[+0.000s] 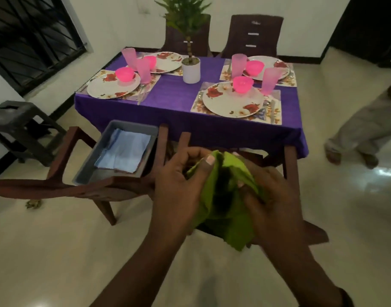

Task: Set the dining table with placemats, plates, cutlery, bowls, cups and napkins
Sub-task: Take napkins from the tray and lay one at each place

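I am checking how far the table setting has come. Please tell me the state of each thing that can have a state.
green napkin: crumpled, held by both hands
left hand: grips the napkin
right hand: grips the napkin
light blue cloth: folded, lying in grey tray
plates: four laid on placemats
pink bowls: upright on plates
pink cups: upright

Green napkin (227,200) between both hands

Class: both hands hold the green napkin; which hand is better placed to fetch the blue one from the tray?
Left hand: the grey tray with the blue napkin lies on its side; the right hand would cross over.
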